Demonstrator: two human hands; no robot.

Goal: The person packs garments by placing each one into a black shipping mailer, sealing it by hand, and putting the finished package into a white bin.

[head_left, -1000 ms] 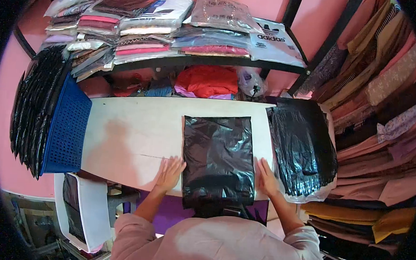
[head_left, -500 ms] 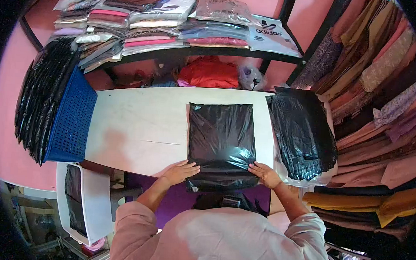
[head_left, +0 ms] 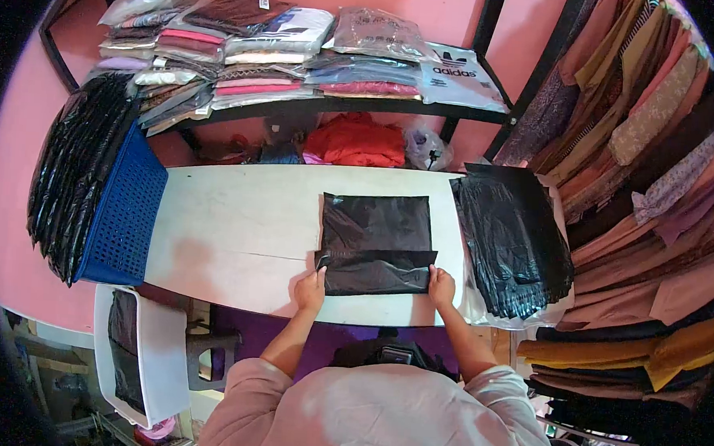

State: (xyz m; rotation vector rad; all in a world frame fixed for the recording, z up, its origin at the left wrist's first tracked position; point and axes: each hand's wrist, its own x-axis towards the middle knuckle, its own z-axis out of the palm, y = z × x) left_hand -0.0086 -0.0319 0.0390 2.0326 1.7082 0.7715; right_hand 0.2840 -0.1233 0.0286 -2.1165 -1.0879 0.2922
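A black plastic bag lies flat on the white table in front of me. Its near end is folded up and over, so a flap covers the lower part. My left hand pinches the flap's left corner between thumb and fingers. At the opposite corner, my right hand grips the flap's edge in the same way. What lies inside the bag, if anything, is hidden.
A stack of black plastic bags lies at the table's right. More black bags fill a blue basket on the left. Packed clothes sit on the shelf behind. Garments hang at right; a white bin stands below left.
The bag's near end, which hung over the table edge, is now folded up onto the bag. Both hands went from lying on the bag to gripping the flap's corners.
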